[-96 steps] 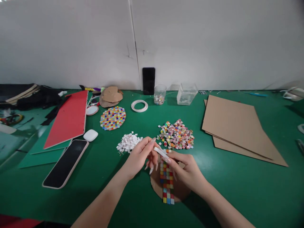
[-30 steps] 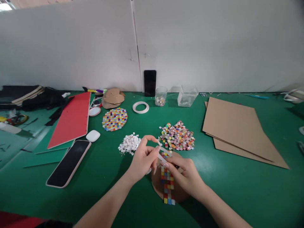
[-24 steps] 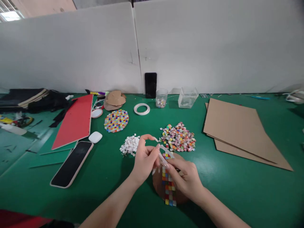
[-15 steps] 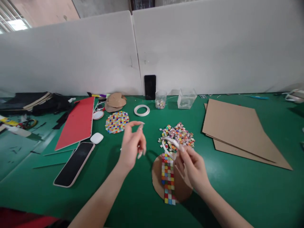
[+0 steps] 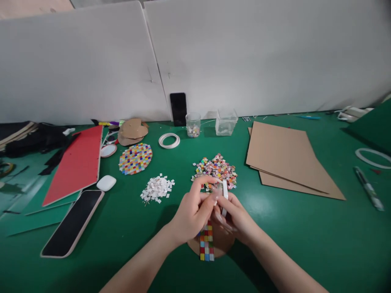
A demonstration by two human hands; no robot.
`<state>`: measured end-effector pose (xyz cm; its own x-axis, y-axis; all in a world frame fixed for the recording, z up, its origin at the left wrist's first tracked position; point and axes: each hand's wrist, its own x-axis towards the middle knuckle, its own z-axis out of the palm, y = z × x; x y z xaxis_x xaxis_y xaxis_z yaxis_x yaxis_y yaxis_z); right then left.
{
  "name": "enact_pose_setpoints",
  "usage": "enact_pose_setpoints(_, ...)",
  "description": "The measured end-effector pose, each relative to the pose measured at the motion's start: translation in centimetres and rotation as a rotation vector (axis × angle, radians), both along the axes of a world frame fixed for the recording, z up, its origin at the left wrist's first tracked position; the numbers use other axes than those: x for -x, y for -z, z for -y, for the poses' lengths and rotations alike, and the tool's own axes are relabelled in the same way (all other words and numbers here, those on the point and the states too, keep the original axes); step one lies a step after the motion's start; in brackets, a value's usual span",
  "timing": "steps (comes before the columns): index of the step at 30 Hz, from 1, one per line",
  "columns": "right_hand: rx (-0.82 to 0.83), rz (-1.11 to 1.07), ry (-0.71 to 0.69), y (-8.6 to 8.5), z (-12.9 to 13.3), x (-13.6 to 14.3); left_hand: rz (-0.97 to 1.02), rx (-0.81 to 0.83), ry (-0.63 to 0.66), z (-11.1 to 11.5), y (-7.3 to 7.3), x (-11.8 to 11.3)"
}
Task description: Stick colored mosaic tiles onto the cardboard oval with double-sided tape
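Observation:
Both hands meet above a round cardboard disc (image 5: 224,240). A strip of small coloured mosaic tiles (image 5: 207,246) lies down the disc, its upper part hidden by the hands. My right hand (image 5: 240,217) is closed on a thin white roll of tape (image 5: 225,195), held on edge. My left hand (image 5: 194,209) is closed, fingertips pinched together against the near side of the roll; what lies between them is hidden. Just beyond the hands spreads a heap of mixed coloured tiles (image 5: 214,167). A pile of white tiles (image 5: 157,188) sits to the left.
A tile-covered disc (image 5: 135,158), a white ring coil (image 5: 169,141), a plastic cup (image 5: 193,125) and a clear box (image 5: 226,122) stand farther back. Cardboard sheets (image 5: 284,158) and a pen (image 5: 369,188) lie right. Left are a phone (image 5: 73,224), a white case (image 5: 106,183) and a red board (image 5: 75,167).
My left hand has moved right to meet my right hand at the tape roll. The roll has turned on edge. The white tile pile has come out from behind my left hand as the view shifted.

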<state>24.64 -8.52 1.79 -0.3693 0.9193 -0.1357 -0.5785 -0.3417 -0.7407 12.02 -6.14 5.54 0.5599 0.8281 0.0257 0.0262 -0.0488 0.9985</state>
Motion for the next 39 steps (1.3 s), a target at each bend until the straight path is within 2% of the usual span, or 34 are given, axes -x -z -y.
enact_pose_setpoints(3, -0.006, 0.097, -0.021, -0.1, 0.1, -0.1, -0.02, 0.011, -0.021, 0.1, 0.2, 0.1)
enact_pose_setpoints(7, 0.032, 0.139, -0.056, -0.4, 0.2, -0.2, -0.089, -0.013, -0.129, 0.2, 0.7, 0.3)
enact_pose_setpoints(10, 0.06, 0.108, -0.065, -0.5, 0.2, -0.2, -0.14, -0.098, -0.194, 0.3, 1.0, 0.6)
enact_pose_setpoints(12, 0.076, 0.074, -0.042, -0.6, 0.1, -0.1, -0.186, -0.234, -0.23, 0.2, 1.0, 0.8)
enact_pose_setpoints(14, 0.089, 0.042, 0.0, -0.7, 0.0, -0.1, -0.265, -0.439, -0.194, 0.0, 0.8, 1.2)
enact_pose_setpoints(17, 0.126, 0.076, 0.102, -0.8, 0.0, -0.1, -0.425, -0.713, -0.01, -0.3, 0.5, 1.4)
enact_pose_setpoints(19, 0.166, 0.146, 0.177, -0.7, 0.0, -0.2, -0.522, -0.824, 0.058, -0.4, 0.6, 1.3)
enact_pose_setpoints(21, 0.181, 0.21, 0.221, -0.5, 0.0, -0.2, -0.598, -0.882, 0.071, -0.4, 0.7, 1.1)
enact_pose_setpoints(28, 0.088, 0.368, 0.256, -0.1, 0.1, 0.0, -0.749, -0.945, 0.083, -0.3, 1.0, 1.0)
enact_pose_setpoints(33, -0.012, 0.445, 0.27, 0.3, 0.1, -0.1, -0.751, -0.966, 0.088, -0.3, 1.3, 1.0)
enact_pose_setpoints(36, -0.065, 0.498, 0.249, 0.4, 0.1, -0.1, -0.753, -0.914, 0.098, -0.3, 1.4, 0.9)
enact_pose_setpoints(39, -0.109, 0.551, 0.235, 0.2, 0.1, -0.2, -0.736, -0.779, 0.119, -0.3, 1.0, 0.9)
